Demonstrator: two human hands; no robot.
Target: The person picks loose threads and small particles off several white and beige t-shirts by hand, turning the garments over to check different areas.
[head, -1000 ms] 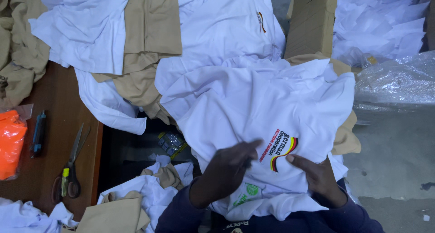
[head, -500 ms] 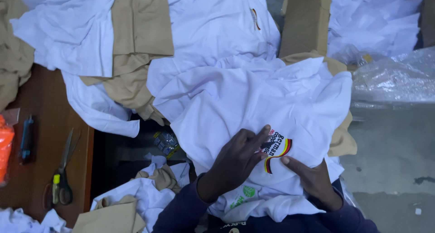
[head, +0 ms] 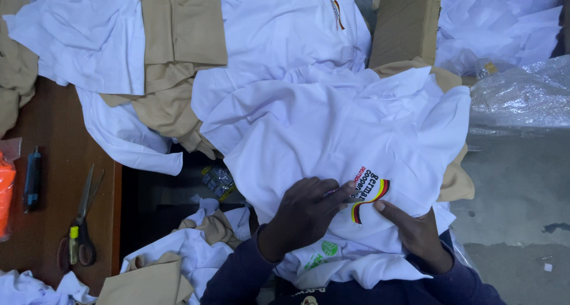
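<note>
The white shirt (head: 332,127) lies spread over your lap, atop the white and tan garment pile. Your left hand (head: 306,213) pinches the fabric beside its striped emblem (head: 368,195); your right hand (head: 415,231) grips the cloth just right of it, the hands close together. Scissors (head: 80,225) rest on the tabletop (head: 53,180), well apart.

It was a garment workshop: heaps of white shirts (head: 332,121) and tan cloth (head: 178,44), scissors (head: 80,222) on a wooden surface (head: 53,186), a cardboard box (head: 407,23).

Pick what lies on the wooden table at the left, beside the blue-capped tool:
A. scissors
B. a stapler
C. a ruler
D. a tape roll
A: scissors with dark handles lie on the brown table, just right of the blue-capped tool.
</note>
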